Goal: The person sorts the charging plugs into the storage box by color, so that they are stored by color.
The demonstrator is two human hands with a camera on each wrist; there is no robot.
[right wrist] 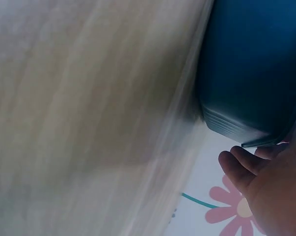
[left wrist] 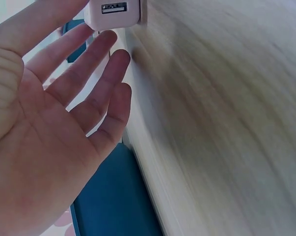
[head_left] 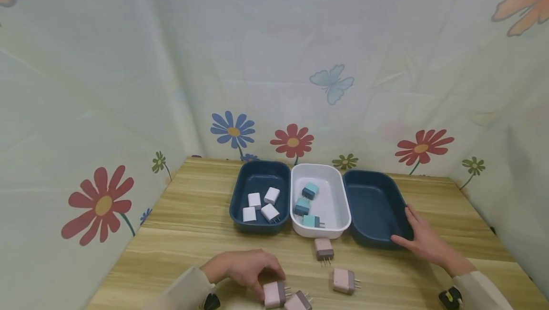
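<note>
In the head view my left hand (head_left: 253,267) pinches a pink-and-mauve USB charger plug (head_left: 272,295) at the table's near side. The left wrist view shows the USB port of that charger plug (left wrist: 113,10) close up, beside the thumb and index finger, with the other fingers loosely bent. A second pink charger plug (head_left: 299,302) lies against it. My right hand (head_left: 426,243) holds the near right corner of a dark blue tray (head_left: 373,205), thumb at the front and fingers along the outer side. From the right wrist view, fingertips meet this tray (right wrist: 251,73) near its rim.
A white tray (head_left: 336,195) with turquoise charger plugs stands in the middle. Left of it, another dark blue tray (head_left: 261,169) contains several white charger plugs (head_left: 270,212). Two more pink charger plugs (head_left: 323,249) lie on the wooden table (head_left: 180,224). Flowered cloth hangs behind.
</note>
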